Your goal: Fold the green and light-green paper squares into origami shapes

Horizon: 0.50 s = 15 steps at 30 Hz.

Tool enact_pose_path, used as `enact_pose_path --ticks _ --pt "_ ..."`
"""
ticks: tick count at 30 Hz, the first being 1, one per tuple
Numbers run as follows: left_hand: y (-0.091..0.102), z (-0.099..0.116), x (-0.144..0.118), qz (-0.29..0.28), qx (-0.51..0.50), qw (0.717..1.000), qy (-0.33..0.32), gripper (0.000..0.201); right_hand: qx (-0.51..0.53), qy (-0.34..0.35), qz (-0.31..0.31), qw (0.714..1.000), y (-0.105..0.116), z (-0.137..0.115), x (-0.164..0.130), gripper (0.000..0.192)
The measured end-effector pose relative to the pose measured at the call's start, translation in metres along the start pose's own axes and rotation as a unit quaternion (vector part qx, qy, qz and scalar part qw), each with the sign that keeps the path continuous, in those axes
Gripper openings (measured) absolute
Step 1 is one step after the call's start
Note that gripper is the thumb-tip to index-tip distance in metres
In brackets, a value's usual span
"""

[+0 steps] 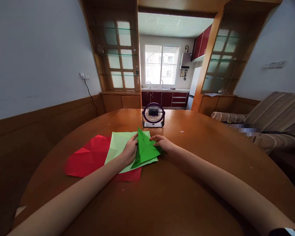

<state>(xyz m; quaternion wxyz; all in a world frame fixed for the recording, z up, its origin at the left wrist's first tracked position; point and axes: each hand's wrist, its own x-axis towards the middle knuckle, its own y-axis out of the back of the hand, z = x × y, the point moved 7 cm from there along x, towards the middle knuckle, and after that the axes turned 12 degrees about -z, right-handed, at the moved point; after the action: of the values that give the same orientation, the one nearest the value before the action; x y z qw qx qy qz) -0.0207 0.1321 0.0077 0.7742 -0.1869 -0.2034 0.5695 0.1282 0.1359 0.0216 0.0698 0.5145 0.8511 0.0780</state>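
Bright green paper [145,149], folded to a long creased triangle, tip pointing far, lying mid-worktop atop a pale green sheet [118,144], pinched at left and right edges.

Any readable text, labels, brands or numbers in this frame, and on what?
None can be read.
The small desk fan shows no legible brand.
The folded green paper between the left hand and right hand, the pale green sheet and the red sheet are blank.
A patch by the sofa is blurred out.
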Motion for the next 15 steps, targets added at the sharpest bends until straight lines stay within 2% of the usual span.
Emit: enact_pose_path --ticks 3,5,7,9,11,13,15 --pt "-0.011 -0.002 -0.004 -0.021 -0.008 0.999 0.035 0.028 -0.032 0.027 0.03 0.999 -0.008 0.002 -0.001 0.029" --pt "-0.018 -0.002 -0.008 -0.042 0.016 0.998 0.05 0.028 -0.11 0.065 0.04 0.991 -0.012 -0.005 -0.006 0.046" --pt "-0.019 0.001 -0.011 -0.04 0.062 0.997 0.036 0.037 -0.212 0.113 0.041 0.97 -0.017 -0.015 -0.013 0.061" --pt "-0.016 0.004 -0.012 -0.012 0.095 0.995 0.019 0.046 -0.275 0.14 0.04 0.95 -0.02 -0.022 -0.019 0.057" --pt "-0.01 0.004 -0.013 0.015 0.101 0.995 0.016 0.045 -0.288 0.137 0.046 0.947 -0.02 -0.024 -0.02 0.045" --pt "-0.005 0.004 -0.013 0.022 0.096 0.995 0.027 0.037 -0.265 0.119 0.058 0.955 -0.014 -0.024 -0.018 0.039" --pt "-0.001 0.005 -0.013 0.019 0.087 0.995 0.041 0.029 -0.184 0.088 0.058 0.977 -0.006 -0.02 -0.013 0.031"
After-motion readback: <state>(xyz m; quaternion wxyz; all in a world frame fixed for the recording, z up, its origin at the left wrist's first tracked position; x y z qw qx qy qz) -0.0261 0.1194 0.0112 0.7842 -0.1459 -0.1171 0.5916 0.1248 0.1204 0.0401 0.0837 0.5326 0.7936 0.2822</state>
